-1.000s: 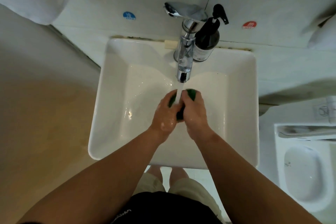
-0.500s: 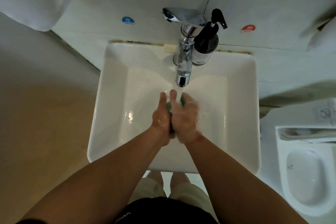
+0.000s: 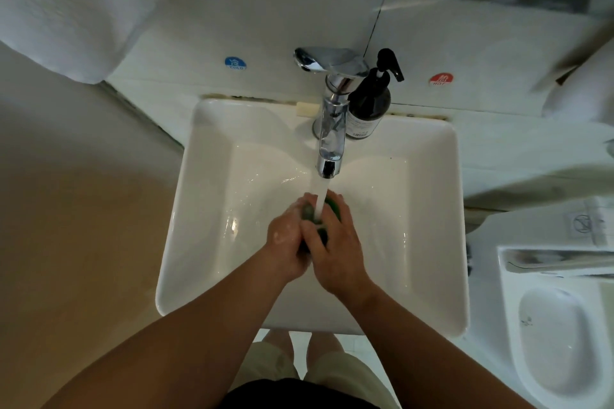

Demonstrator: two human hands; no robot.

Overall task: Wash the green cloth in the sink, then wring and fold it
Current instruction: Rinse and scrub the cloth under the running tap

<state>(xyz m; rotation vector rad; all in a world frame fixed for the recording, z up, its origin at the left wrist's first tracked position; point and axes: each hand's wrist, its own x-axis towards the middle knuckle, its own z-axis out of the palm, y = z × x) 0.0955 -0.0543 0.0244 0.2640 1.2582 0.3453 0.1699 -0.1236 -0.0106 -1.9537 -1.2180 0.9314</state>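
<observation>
Green cloth (image 3: 333,209) sitting bunched between both palms over sink (image 3: 186,242), tap (image 3: 329,143) pouring water onto it. Left hand (image 3: 284,239), right hand (image 3: 335,249) both clamping fingers round wad. Judging it soft, sodden, slippery; gripping opposite ends of bundle looking best for wringing.

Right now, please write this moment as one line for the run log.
phase: washing | green cloth: bunched under the running faucet | left hand: grips cloth | right hand: grips cloth | sink: wet
</observation>
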